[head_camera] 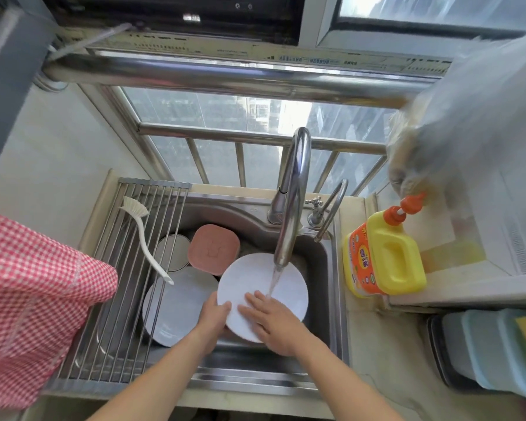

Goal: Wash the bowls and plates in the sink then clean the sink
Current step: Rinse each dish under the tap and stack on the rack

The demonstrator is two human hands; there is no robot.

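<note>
Two hands hold the white plate (261, 296): left hand (214, 317) grip clasps its rim, right hand (274, 323) lies flat.

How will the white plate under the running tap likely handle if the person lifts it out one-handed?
The white plate looks rigid and probably breakable. Water from the faucet runs over it, so it is likely slippery; the left hand grips its rim while the right hand lies flat on its face.

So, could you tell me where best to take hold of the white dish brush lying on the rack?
Probably by the long handle of the dish brush, from above near its lower end. It lies flat across the rack bars with the bristle head at the far end, so the slim handle is free to pinch.
</note>
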